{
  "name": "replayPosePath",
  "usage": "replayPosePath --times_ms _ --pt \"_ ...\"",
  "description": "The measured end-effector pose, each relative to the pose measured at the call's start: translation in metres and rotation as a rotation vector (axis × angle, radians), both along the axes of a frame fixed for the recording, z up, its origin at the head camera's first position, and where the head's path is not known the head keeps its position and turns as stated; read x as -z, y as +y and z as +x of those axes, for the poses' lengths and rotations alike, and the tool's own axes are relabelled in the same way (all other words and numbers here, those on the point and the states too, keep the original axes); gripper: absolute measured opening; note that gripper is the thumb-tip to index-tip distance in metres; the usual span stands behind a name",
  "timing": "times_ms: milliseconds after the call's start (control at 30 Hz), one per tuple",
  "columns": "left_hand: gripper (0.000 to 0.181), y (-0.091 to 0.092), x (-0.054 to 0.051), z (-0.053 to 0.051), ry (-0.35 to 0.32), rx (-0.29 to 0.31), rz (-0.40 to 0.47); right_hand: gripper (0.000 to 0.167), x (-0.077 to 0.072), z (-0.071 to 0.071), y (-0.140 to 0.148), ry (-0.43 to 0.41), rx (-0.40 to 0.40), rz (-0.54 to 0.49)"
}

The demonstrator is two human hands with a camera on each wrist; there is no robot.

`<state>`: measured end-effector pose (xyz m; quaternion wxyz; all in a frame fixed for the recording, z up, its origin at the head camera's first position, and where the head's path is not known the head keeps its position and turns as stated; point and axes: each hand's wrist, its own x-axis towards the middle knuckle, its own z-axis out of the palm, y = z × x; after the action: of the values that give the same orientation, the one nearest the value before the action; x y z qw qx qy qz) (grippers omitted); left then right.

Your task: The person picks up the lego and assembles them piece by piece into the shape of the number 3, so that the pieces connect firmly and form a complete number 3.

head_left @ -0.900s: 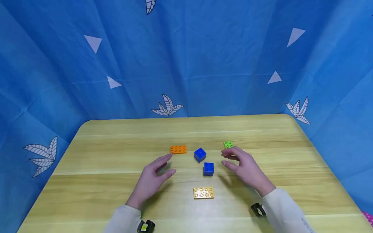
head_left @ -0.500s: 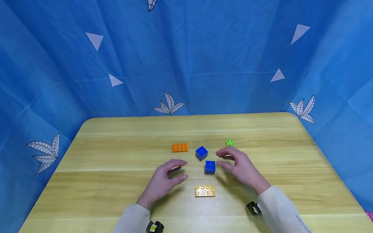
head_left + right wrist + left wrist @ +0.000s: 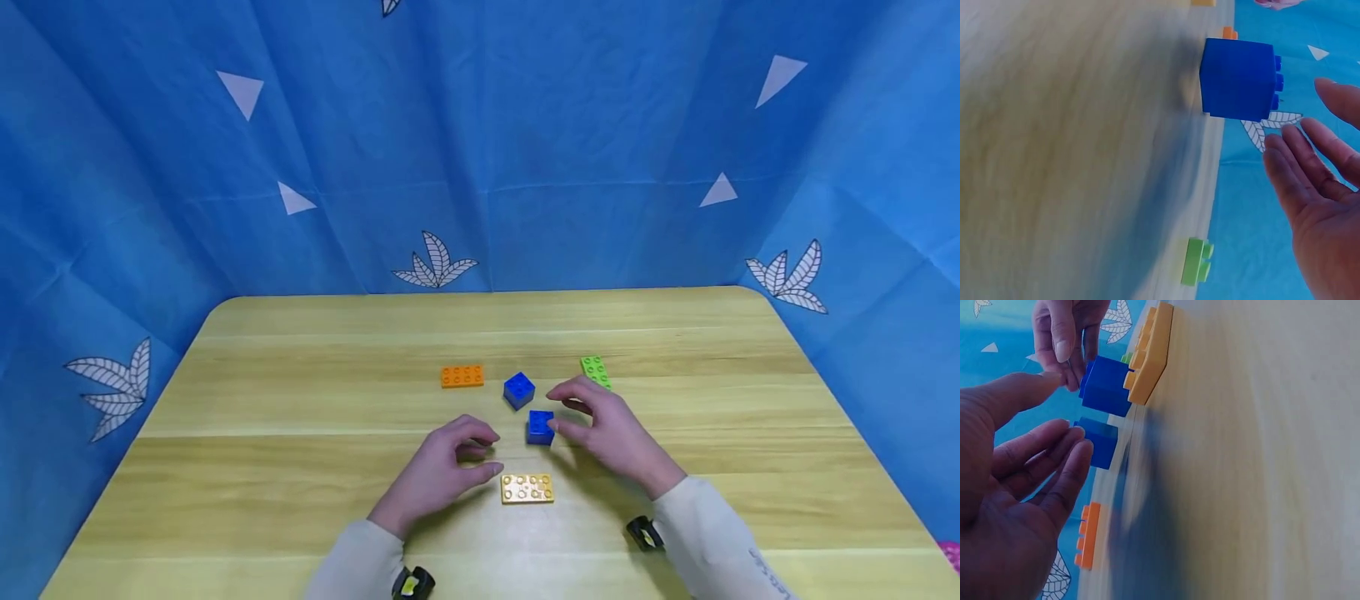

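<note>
My left hand, thumb and fingers apart, hovers left of a golden-yellow toy brick and holds nothing. From the right my right hand hangs over the table, its thumb tip overlapping the edge of the nearer blue brick. In the right wrist view a gap shows between those fingers and the blue brick, which stands studs up. A second blue brick sits turned cornerwise just behind. Seen from the left wrist, the yellow brick and both blue ones lie beyond my fingertips.
Farther back on the wooden table lies a flat orange brick. A flat green brick is partly covered by my right fingers. Blue patterned cloth hangs behind and at the sides of the table.
My left hand has moved right and slightly nearer, towards the yellow brick. The right hand has shifted left to the nearer blue brick, uncovering more of the green one. The bricks stay put.
</note>
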<state>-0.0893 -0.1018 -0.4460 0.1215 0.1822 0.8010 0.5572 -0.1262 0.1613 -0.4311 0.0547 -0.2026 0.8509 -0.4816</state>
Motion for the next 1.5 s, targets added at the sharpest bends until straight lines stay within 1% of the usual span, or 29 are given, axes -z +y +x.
replayPosePath --times_ms 133,233,333,500,567,667,767,867,1067,1233,1367,1500 --pt "0.031 0.005 -0.001 0.000 0.021 0.030 -0.061 0.030 0.001 -0.001 -0.001 0.014 -0.005 0.008" --pt "0.030 0.007 0.000 0.001 0.040 0.054 -0.098 0.031 0.002 -0.001 -0.002 0.000 -0.018 0.013" --pt "0.029 0.009 0.000 0.001 0.071 0.074 -0.133 0.032 0.001 -0.002 -0.003 -0.010 -0.019 0.033" --pt "0.027 0.013 -0.001 0.001 0.127 0.094 -0.231 0.036 0.000 -0.003 -0.004 -0.022 -0.029 0.053" --pt "0.028 0.014 -0.001 0.001 0.144 0.103 -0.266 0.037 0.001 -0.003 -0.004 -0.023 -0.038 0.053" --pt "0.031 0.015 0.000 0.001 0.151 0.121 -0.293 0.038 0.003 -0.004 -0.004 -0.024 -0.052 0.056" --pt "0.033 0.017 0.000 0.000 0.156 0.144 -0.312 0.037 0.003 -0.004 -0.004 -0.020 -0.057 0.062" --pt "0.033 0.019 -0.001 0.001 0.173 0.168 -0.359 0.035 0.003 -0.004 -0.005 -0.007 -0.061 0.070" --pt "0.028 0.022 -0.005 0.003 0.237 0.203 -0.463 0.028 0.004 -0.004 -0.005 0.015 -0.076 0.081" --pt "0.023 0.022 -0.004 0.003 0.268 0.222 -0.498 0.024 0.005 -0.003 -0.004 0.022 -0.078 0.080" --pt "0.023 0.022 -0.003 0.002 0.270 0.227 -0.497 0.023 0.004 -0.003 -0.002 0.021 -0.072 0.081" --pt "0.024 0.022 -0.003 0.003 0.264 0.222 -0.495 0.026 0.001 0.000 0.001 0.024 -0.067 0.078"
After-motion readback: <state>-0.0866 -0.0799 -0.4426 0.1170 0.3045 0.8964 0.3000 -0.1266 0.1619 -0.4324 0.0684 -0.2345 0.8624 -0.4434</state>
